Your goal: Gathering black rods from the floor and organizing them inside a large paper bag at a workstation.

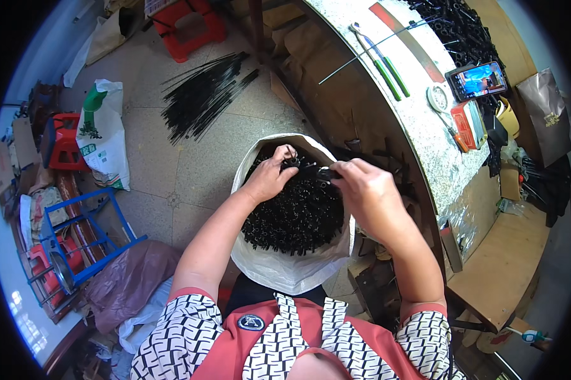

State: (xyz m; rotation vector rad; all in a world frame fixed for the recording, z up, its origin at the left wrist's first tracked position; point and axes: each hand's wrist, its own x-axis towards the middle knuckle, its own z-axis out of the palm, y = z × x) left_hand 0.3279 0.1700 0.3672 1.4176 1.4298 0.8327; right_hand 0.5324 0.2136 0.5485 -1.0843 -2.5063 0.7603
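Note:
A white woven sack [292,278] stands upright in front of me, its mouth wide and rolled open. Packed on end inside it are many thin black rods [292,221], perhaps tubes, with their tips facing up. At the far side of the mouth, my left hand [271,177] is closed, thumb and fingers around the ends of some black rods. My right hand [369,193] is over the sack's right rim. Its fingers pinch a short bunch of black rods [325,173] that points toward my left hand. The lower ends of what I hold are lost among the others.
A long bundle of black rods [203,95] lies on the tiled floor beyond the sack. On my right curves a speckled worktop [425,120] carrying green-handled tools [387,75], a magnifying glass [439,98] and a phone [479,81]. A blue metal cart [95,247] and red stools stand at left.

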